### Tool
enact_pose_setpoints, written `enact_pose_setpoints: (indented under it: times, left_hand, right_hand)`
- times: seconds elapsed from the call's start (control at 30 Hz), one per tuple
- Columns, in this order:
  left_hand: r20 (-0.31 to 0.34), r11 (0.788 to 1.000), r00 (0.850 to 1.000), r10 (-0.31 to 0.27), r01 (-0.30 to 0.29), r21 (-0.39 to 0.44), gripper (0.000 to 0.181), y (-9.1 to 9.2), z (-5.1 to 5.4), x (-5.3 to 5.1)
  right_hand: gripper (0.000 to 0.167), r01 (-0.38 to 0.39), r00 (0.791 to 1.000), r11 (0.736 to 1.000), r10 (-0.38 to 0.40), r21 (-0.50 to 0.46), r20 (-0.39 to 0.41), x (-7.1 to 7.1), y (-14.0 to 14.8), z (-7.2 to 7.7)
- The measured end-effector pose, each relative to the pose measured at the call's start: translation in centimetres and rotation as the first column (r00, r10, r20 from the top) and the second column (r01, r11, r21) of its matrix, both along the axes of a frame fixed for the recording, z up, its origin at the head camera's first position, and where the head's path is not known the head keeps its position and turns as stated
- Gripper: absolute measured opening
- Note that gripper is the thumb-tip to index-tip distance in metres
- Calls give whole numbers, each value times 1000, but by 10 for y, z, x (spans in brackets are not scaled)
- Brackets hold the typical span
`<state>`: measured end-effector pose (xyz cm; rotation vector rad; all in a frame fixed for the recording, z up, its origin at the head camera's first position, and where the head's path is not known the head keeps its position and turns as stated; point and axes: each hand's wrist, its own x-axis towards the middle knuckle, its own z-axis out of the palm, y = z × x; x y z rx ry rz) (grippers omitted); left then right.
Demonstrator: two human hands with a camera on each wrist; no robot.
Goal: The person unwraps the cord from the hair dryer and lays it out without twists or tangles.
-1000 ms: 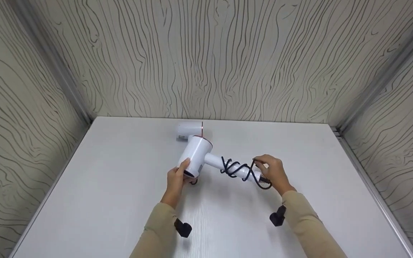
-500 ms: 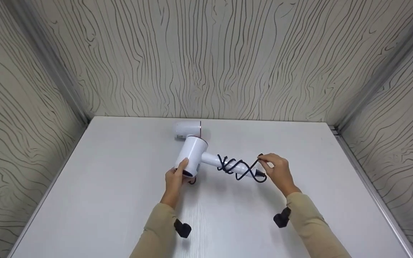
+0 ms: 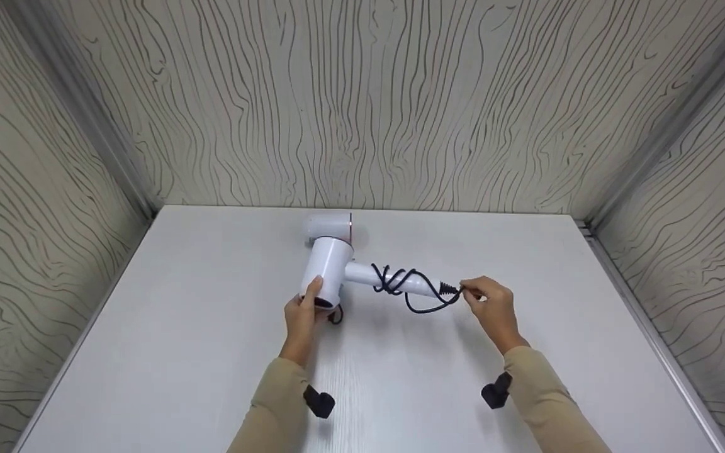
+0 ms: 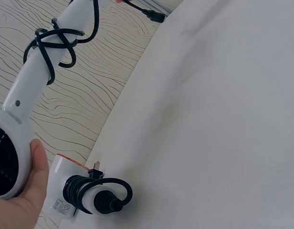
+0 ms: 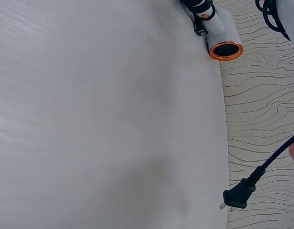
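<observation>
Change noted: over the last second, your right hand (image 3: 493, 308) shifts from above the handle (image 3: 362, 273) to just past its end, carrying the cord (image 4: 65, 31) with it. The stretch that crosses over the handle's lower part a second ago now hangs below it as a slack loop. The dryer (image 3: 332, 251) itself shifts slightly left, and its handle lies nearer level in the head view. In my judgement, your work at the cord is unfinished: the end portion is under your control but not snug. I cannot tell whether you are winding or unwinding.

Hands: your left grasps the barrel (image 3: 320, 267) near its dark end, thumb along the side. Your right pinches the cord between thumb and fingertips beside the ribbed collar (image 3: 447, 288); the plug (image 5: 238, 193) dangles free beyond that pinch.

Location and condition: you hold the dryer up over the white table (image 3: 180, 352), handle pointing right. The casing is glossy white; no damage is discernible. Several loose, crossing turns of black cord circle the mid-handle. Behind it, a second dryer (image 3: 328, 224) rests on the table, its own cord (image 4: 73, 191) coiled closely around its handle.
</observation>
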<state>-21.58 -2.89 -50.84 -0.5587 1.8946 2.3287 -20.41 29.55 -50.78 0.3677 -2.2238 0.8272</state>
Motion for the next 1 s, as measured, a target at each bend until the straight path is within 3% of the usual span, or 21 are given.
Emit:
enact_pose_setpoints:
  times: [0.3, 0.47, 0.7, 1.0]
  left_hand:
    - [-10, 999, 1000, 20, -19, 33, 69, -2, 3, 1]
    - [-44, 997, 999, 6, -3, 75, 71, -3, 8, 4]
    - [-26, 997, 1000, 18, -16, 80, 72, -3, 8, 3]
    - [-35, 993, 999, 23, -19, 117, 71, -1, 10, 3]
  right_hand:
    - [25, 0, 1000, 996, -2, -87, -24, 5, 3, -12]
    - [24, 32, 999, 998, -33, -53, -24, 7, 6, -19]
    - [24, 76, 996, 997, -76, 21, -43, 13, 11, -28]
    - [22, 141, 983, 984, -153, 112, 102, 23, 12, -47]
